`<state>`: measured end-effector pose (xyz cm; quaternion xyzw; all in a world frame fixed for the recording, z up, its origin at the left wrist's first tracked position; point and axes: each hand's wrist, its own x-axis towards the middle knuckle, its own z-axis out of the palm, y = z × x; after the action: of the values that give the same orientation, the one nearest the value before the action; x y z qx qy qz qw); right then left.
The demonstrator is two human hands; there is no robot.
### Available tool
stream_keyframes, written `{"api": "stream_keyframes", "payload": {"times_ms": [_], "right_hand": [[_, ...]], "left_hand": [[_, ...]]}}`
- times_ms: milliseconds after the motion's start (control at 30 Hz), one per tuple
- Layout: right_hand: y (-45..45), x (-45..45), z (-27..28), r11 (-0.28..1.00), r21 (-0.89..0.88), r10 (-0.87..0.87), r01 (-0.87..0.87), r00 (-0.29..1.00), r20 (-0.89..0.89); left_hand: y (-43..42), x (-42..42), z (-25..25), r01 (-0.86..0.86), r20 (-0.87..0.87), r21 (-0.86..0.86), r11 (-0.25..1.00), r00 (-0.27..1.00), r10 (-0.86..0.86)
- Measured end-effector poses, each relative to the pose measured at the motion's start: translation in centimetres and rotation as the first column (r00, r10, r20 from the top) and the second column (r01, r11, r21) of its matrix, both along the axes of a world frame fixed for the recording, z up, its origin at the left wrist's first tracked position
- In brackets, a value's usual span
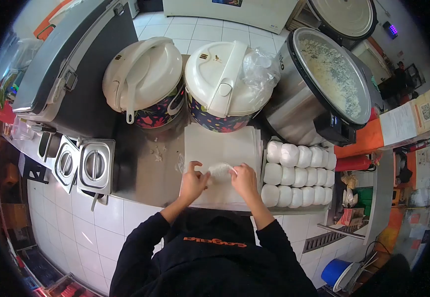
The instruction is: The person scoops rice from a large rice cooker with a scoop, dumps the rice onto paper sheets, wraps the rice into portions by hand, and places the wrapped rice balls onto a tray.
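Observation:
A small whitish, round mound, perhaps rice, lies on a stack of white paper sheets at the table's front edge. At its left side is my left hand, thumb and forefinger apart, with nothing visible between them. My right hand is closed in a pinch at the mound's right edge. Its fingertips meet a thin whitish piece that I cannot make out. Right of the paper stands a tray filled with rows of rounded white wrapped bundles.
Two lidded white-topped pots stand behind the paper, one with a white paddle on it. A large open cooker holds pale food with green bits. Lidded steel containers and a big grey box are on the left.

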<state>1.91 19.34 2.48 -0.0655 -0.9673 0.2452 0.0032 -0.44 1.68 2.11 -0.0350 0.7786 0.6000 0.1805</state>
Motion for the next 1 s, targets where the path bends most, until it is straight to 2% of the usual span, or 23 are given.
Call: {"api": "stream_keyframes", "payload": {"times_ms": [67,100,133,200,267,300,333,400,433,500,533,600,633,700,833,867,900,933,967,1000], "right_hand": [[-0.1,-1.3,0.7,0.999,0.029,-0.021,0.022,0.999,-0.032],[-0.4,-2.0,0.9,0.998,0.059,-0.033,0.036,0.998,-0.047],[-0.9,-2.4,1.1,0.995,0.088,-0.042,0.048,0.997,-0.060],[-2.0,-2.8,0.7,0.997,0.081,0.011,-0.005,0.997,-0.077],[-2.8,-3.0,0.1,0.995,0.076,0.065,-0.058,0.993,-0.094],[-3.2,-2.7,0.1,0.985,0.076,0.164,-0.155,0.977,-0.139],[-3.6,-2.4,0.0,0.965,0.082,0.262,-0.250,0.948,-0.181],[-3.7,-1.5,-0.1,0.963,0.056,0.271,-0.265,0.949,-0.161],[-3.7,-1.1,-0.3,0.967,0.035,0.254,-0.252,0.945,-0.205],[-3.5,-0.2,-0.8,0.971,0.009,0.234,-0.239,0.941,-0.245],[-3.4,0.3,-1.2,0.973,0.026,0.228,-0.229,0.937,-0.263],[-3.4,1.3,-1.9,0.974,0.043,0.225,-0.222,0.933,-0.280],[-3.4,1.6,-2.2,0.973,0.067,0.229,-0.219,0.919,-0.320],[-3.4,2.3,-2.3,0.971,0.094,0.238,-0.219,0.900,-0.364],[-3.3,2.8,-3.3,0.956,0.208,0.267,-0.206,0.907,-0.325],[-2.9,2.6,-3.8,0.950,0.240,0.273,-0.202,0.908,-0.317],[-2.4,2.4,-3.6,0.950,0.241,0.270,-0.198,0.909,-0.318],[-1.7,2.0,-3.4,0.960,0.095,0.281,-0.265,0.924,-0.260],[-1.1,1.8,-3.1,0.947,-0.055,0.298,-0.315,0.932,-0.204],[-0.6,1.9,-2.3,0.950,-0.054,0.292,-0.309,0.934,-0.205]], "left_hand": [[0.8,0.2,1.5,0.194,-0.098,-0.240,0.951,0.970,-0.223],[0.2,0.3,-1.7,0.377,-0.364,-0.326,0.867,0.797,-0.483],[0.2,0.2,-1.7,0.376,-0.366,-0.326,0.867,0.796,-0.483],[0.1,-0.2,-1.4,0.420,-0.511,-0.353,0.836,0.662,-0.549],[0.2,-1.5,-1.1,0.418,-0.450,-0.423,0.804,0.673,-0.587],[0.3,-2.1,-0.9,0.421,-0.384,-0.485,0.766,0.685,-0.619],[0.6,-2.5,-0.8,0.420,-0.385,-0.482,0.769,0.687,-0.616],[1.2,-2.8,-0.7,0.293,-0.283,-0.374,0.880,0.867,-0.409],[1.3,-3.0,-1.1,0.290,-0.283,-0.372,0.882,0.869,-0.406],[1.6,-3.1,-2.9,0.218,-0.160,-0.292,0.931,0.949,-0.273],[1.9,-3.0,-3.8,0.217,-0.156,-0.292,0.932,0.950,-0.271],[2.7,-2.9,-4.3,0.010,-0.318,0.030,1.000,0.948,0.000],[2.5,-3.0,-3.9,0.009,-0.320,0.030,1.000,0.947,0.001],[1.8,-3.4,-2.8,0.241,-0.003,-0.102,0.965,0.970,-0.243],[1.6,-4.6,-3.0,0.324,-0.031,-0.069,0.944,0.945,-0.327],[1.7,-4.9,-2.5,0.266,0.178,0.075,0.961,0.945,-0.275],[1.8,-4.9,-2.0,0.174,0.386,0.200,0.964,0.890,-0.241],[1.8,-4.9,-2.3,0.178,0.385,0.200,0.964,0.890,-0.244],[1.8,-5.1,-2.8,0.219,0.482,0.167,0.961,0.833,-0.273],[2.2,-5.1,-2.4,0.263,0.574,0.139,0.955,0.764,-0.294]]}}
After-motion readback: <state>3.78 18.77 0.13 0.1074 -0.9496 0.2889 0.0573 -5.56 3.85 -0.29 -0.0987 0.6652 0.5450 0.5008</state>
